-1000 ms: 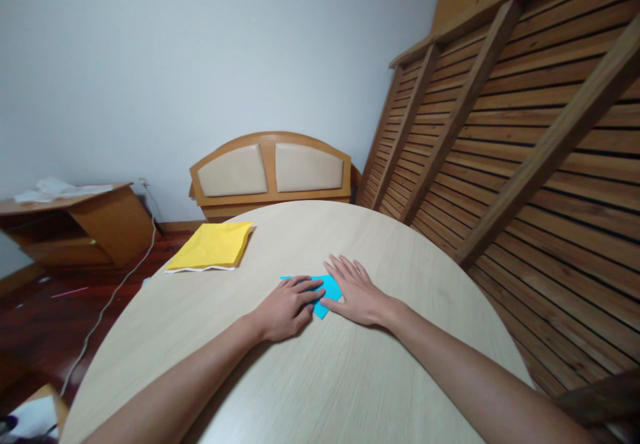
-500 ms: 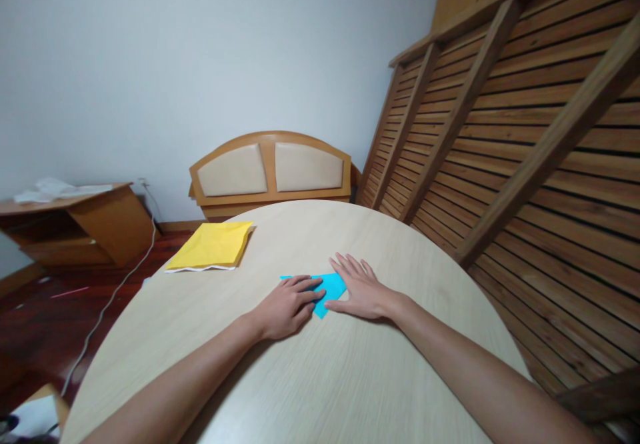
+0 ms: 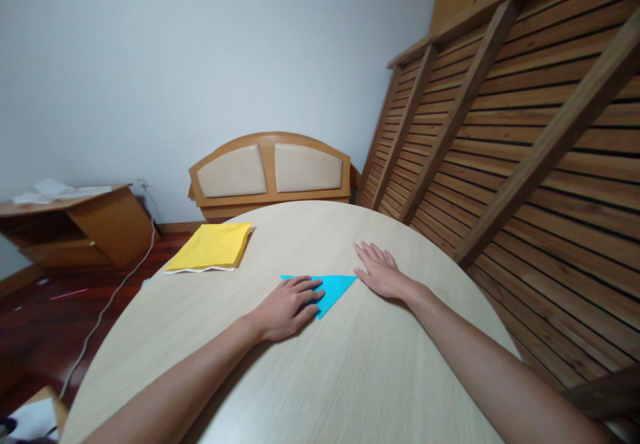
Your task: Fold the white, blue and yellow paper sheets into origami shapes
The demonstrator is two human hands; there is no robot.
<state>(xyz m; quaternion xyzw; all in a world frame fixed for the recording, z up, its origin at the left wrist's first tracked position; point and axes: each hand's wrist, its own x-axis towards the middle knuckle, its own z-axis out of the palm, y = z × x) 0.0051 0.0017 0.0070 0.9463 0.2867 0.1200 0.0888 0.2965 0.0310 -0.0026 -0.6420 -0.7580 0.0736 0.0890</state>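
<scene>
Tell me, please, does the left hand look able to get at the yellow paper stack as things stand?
Probably yes. The left hand rests flat on the blue folded paper, and only bare table lies between it and the yellow paper stack, though it would have to let go of the blue piece.

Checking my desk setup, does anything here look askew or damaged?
Nothing is damaged. The yellow packet juts over the round table edge at the left; the blue paper lies flat under the left hand.

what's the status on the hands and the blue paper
Left hand flat, pinning blue paper to table. Right hand flat on table beside the paper's right tip. Yellow paper far left, not in the way.
</scene>
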